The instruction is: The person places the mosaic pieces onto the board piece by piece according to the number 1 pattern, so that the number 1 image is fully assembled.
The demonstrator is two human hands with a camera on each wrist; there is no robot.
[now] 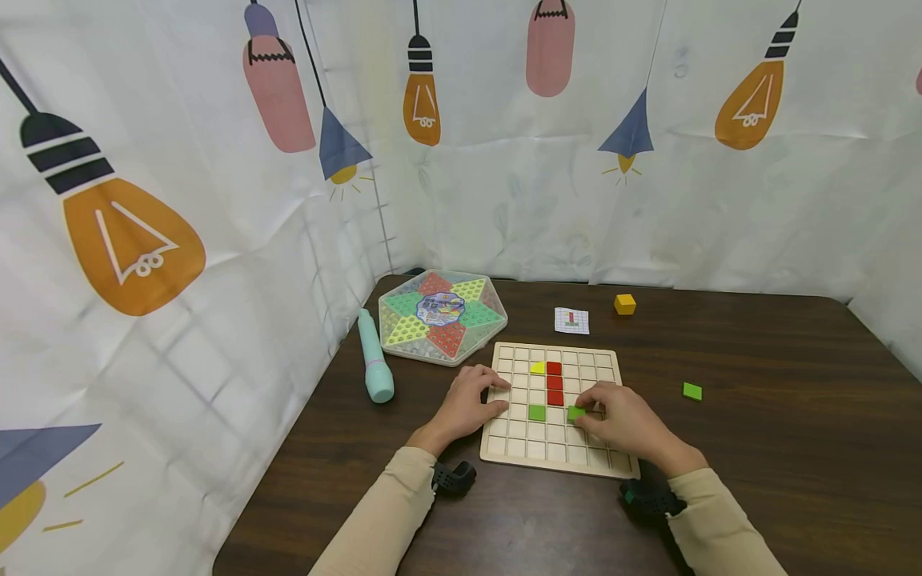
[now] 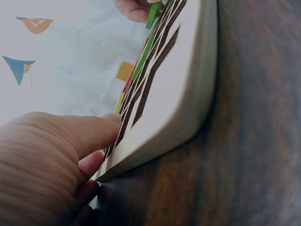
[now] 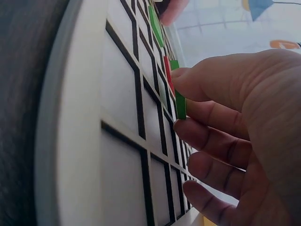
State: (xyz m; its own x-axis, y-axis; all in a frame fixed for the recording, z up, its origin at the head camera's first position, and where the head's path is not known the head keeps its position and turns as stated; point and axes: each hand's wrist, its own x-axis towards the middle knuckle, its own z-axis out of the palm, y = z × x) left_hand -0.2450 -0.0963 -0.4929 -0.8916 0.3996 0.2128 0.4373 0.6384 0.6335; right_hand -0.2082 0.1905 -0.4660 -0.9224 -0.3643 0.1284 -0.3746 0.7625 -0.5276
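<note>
A square wooden grid board lies on the table. My left hand rests at its left edge, thumb and fingertips touching the rim. With thumb and index finger, my right hand pinches a green square tile just above the grid; its other fingers are loosely bent. Another green tile sits in a cell left of the held one. A column of red squares stands in the middle cells, with a small yellow piece beside the top one.
Right of the board lies a loose green tile. Behind it are a yellow cube and a small pattern card. A hexagonal game box and a mint-green, bottle-like object lie at left. Printed curtains surround the table.
</note>
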